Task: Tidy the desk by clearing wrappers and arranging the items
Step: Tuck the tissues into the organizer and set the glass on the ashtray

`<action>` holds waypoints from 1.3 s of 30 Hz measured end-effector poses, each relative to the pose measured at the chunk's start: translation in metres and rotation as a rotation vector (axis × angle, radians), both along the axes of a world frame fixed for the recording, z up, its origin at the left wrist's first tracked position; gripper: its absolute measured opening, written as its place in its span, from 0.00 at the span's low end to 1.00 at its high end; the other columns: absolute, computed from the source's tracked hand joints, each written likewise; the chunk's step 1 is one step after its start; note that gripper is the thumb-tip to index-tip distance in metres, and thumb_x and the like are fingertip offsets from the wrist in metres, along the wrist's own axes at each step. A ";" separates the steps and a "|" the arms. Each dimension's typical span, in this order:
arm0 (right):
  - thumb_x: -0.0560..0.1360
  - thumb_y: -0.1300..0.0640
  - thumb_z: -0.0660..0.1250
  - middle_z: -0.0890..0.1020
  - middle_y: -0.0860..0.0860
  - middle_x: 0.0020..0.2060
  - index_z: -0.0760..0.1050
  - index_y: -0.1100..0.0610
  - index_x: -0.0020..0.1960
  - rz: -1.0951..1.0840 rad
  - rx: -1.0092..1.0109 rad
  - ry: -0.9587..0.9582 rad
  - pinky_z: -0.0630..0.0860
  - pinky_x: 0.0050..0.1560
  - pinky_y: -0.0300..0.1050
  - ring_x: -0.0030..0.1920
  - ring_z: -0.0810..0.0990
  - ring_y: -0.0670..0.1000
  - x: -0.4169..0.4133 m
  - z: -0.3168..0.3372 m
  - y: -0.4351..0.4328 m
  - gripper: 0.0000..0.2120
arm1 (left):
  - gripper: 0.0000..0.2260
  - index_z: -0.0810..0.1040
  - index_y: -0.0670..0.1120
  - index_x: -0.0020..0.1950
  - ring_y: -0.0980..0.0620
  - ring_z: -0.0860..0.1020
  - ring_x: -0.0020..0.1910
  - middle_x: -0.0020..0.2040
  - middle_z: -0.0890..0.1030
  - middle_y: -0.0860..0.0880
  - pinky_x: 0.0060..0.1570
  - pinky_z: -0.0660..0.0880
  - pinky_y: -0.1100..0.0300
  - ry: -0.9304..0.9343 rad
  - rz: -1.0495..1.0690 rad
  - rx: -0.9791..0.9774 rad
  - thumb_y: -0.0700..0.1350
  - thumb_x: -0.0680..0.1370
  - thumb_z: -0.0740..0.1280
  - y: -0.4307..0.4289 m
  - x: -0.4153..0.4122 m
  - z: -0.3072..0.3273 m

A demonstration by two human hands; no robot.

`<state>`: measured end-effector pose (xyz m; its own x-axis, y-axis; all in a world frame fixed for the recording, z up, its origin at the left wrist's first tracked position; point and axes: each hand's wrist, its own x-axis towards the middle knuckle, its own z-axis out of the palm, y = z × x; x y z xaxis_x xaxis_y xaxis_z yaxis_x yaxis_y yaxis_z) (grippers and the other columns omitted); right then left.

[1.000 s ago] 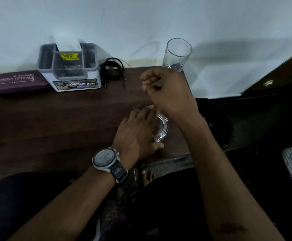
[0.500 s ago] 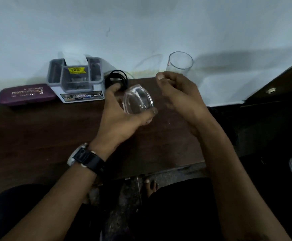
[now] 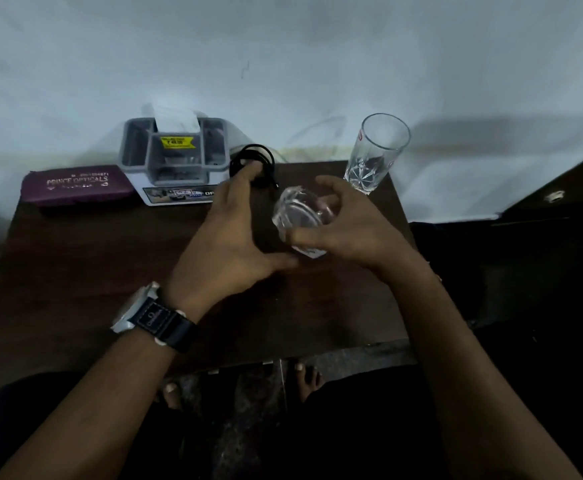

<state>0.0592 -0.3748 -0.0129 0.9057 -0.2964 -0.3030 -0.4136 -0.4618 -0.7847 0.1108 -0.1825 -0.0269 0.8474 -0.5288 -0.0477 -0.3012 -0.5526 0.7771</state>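
Right hand (image 3: 349,230) grips the glass dish (image 3: 300,221) above the desk (image 3: 75,271) while the open left hand (image 3: 227,244) hovers beside it; best set it down flat, clear of the tumbler (image 3: 375,154) beyond.

Dark wooden desk (image 3: 75,271): maroon glasses case (image 3: 75,185) far left, grey-white plastic organiser (image 3: 175,161) just right of it, coiled black cable (image 3: 253,161) beside that, tall clear drinking glass (image 3: 375,150) far right corner. Small clear glass dish (image 3: 300,216) above desk centre, between left hand (image 3: 227,244) and right hand (image 3: 349,226).
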 end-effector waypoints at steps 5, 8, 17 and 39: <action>0.58 0.43 0.83 0.68 0.54 0.72 0.57 0.49 0.81 0.168 -0.438 0.071 0.69 0.70 0.55 0.74 0.62 0.61 0.008 -0.024 0.007 0.58 | 0.38 0.66 0.50 0.79 0.47 0.72 0.74 0.75 0.74 0.48 0.68 0.66 0.59 -0.089 0.113 0.171 0.43 0.72 0.79 0.019 0.008 -0.002; 0.59 0.42 0.82 0.68 0.55 0.71 0.58 0.50 0.80 0.193 -0.500 0.053 0.69 0.69 0.55 0.72 0.64 0.62 0.013 -0.031 0.008 0.57 | 0.34 0.70 0.51 0.77 0.51 0.74 0.73 0.73 0.77 0.50 0.64 0.66 0.63 -0.015 0.163 0.130 0.44 0.73 0.79 0.020 0.013 -0.002; 0.58 0.28 0.77 0.72 0.51 0.73 0.63 0.46 0.77 0.008 -0.327 0.051 0.72 0.68 0.48 0.74 0.69 0.54 0.008 -0.021 -0.003 0.54 | 0.35 0.72 0.54 0.74 0.51 0.76 0.70 0.71 0.79 0.51 0.68 0.71 0.56 0.057 0.177 0.112 0.49 0.70 0.82 0.019 0.012 -0.001; 0.68 0.54 0.78 0.77 0.51 0.64 0.59 0.56 0.76 -0.633 -0.145 -0.454 0.79 0.59 0.41 0.58 0.83 0.51 0.049 -0.039 -0.057 0.43 | 0.33 0.72 0.56 0.73 0.50 0.79 0.65 0.69 0.79 0.53 0.66 0.77 0.51 0.073 0.132 0.178 0.55 0.71 0.80 0.014 0.006 0.000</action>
<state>0.1079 -0.4318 -0.0522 0.5773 -0.8050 0.1367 -0.2861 -0.3563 -0.8895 0.1165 -0.1681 -0.0271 0.8994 -0.3917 -0.1940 -0.1637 -0.7135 0.6813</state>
